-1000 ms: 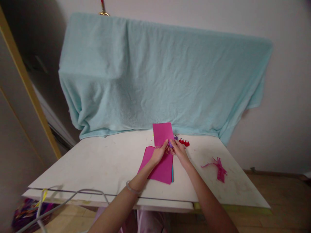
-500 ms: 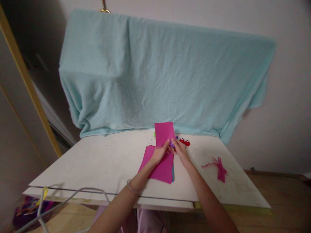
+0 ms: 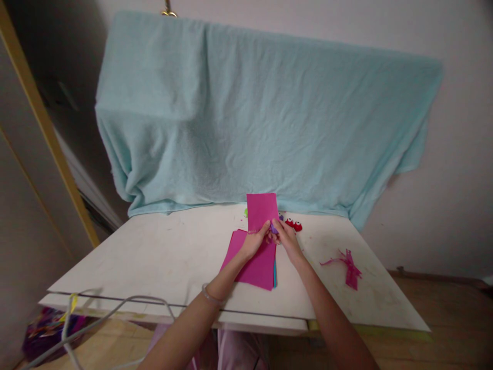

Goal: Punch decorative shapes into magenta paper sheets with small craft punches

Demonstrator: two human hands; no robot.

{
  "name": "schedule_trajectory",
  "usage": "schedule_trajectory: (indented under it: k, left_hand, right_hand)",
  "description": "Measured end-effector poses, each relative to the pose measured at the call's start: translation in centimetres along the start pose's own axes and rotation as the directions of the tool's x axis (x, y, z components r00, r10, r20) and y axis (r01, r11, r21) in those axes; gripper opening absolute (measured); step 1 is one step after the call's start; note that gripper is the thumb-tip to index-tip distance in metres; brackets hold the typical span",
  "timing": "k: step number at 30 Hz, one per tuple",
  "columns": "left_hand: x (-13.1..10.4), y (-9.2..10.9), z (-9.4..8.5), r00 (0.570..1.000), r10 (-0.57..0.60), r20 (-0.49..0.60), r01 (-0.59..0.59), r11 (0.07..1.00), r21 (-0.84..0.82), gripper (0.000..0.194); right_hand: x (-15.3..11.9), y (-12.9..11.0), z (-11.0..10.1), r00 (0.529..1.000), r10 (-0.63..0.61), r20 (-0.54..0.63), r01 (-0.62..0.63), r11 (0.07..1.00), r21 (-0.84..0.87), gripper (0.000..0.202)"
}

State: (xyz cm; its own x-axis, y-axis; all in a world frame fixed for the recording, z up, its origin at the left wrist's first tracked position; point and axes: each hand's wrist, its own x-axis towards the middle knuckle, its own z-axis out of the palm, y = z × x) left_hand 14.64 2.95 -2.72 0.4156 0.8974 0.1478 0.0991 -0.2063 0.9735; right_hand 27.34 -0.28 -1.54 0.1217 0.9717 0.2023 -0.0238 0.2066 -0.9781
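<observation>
My left hand (image 3: pixel 256 242) is closed on the lower edge of a pink sheet (image 3: pixel 262 209), which stands up above the fingers. The sheet looks like felt or craft paper. Against that sheet's lower right corner, my right hand (image 3: pixel 287 237) pinches a small purple thing (image 3: pixel 274 227); the fingers hide most of it and its kind does not show. Both hands almost touch. Below them lies a stack of pink sheets (image 3: pixel 254 270), with blue edges showing at its right side.
Behind my right hand sit small red pieces with googly eyes (image 3: pixel 294 225). A green piece (image 3: pixel 245 212) peeks out left of the raised sheet. Pink scraps (image 3: pixel 351 272) lie on the white table (image 3: pixel 154 252). A light blue cloth (image 3: pixel 269 118) hangs at the back.
The view has shifted very slightly. Both hands keep the same hold on the pink sheet and the purple thing, with hardly any visible movement.
</observation>
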Motion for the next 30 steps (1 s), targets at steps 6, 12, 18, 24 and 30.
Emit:
schedule_trajectory:
  k: [6, 12, 18, 24, 30]
  left_hand:
    - [-0.15, 0.55, -0.05, 1.0, 0.019, 0.009, -0.019, 1.0, 0.005, 0.061]
    - [-0.2, 0.37, -0.09, 1.0, 0.023, 0.019, -0.022, 0.999, -0.026, 0.059]
    - [-0.19, 0.48, -0.09, 0.999, 0.029, 0.02, -0.029, 0.999, -0.03, 0.059]
    - [-0.28, 0.6, -0.25, 0.999, 0.015, 0.042, -0.015, 1.0, -0.004, 0.059]
    - [-0.06, 0.26, -0.07, 0.999, 0.019, 0.028, -0.018, 1.0, -0.02, 0.059]
  right_hand:
    - [-0.08, -0.24, -0.02, 1.0, -0.001, 0.002, 0.001, 1.0, 0.003, 0.039]
    - [-0.23, -0.57, -0.02, 1.0, -0.001, -0.008, 0.001, 1.0, -0.022, 0.041]
    - [-0.18, -0.86, 0.01, 1.0, 0.008, 0.012, -0.008, 1.0, -0.023, 0.043]
    - [-0.11, -0.66, -0.11, 1.0, -0.003, 0.005, 0.003, 1.0, -0.028, 0.044]
    - [-0.18, -0.33, -0.03, 0.999, -0.02, -0.043, 0.019, 1.0, -0.014, 0.039]
